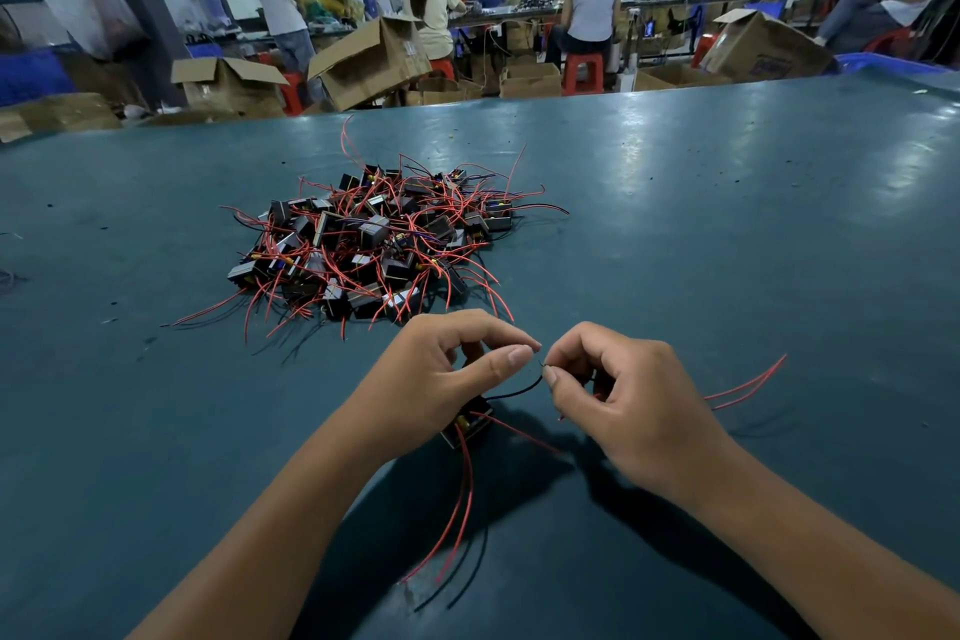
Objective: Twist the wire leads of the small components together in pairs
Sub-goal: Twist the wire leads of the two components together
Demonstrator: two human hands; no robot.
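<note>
A small black component (470, 424) with red and black leads lies under my left hand (441, 379) on the green table (727, 224). Its black lead (517, 389) curves up to where both hands meet. My left hand pinches the lead's tip between thumb and forefinger. My right hand (618, 390) pinches the same spot from the right, and two red leads (748, 387) trail out past its far side. Whatever else my right hand holds is hidden in the palm. Long red leads (460, 509) hang toward me from the component.
A pile of black components with tangled red leads (374, 244) sits on the table beyond my hands. Open cardboard boxes (371, 57) and red stools stand past the table's far edge, where several people work at benches.
</note>
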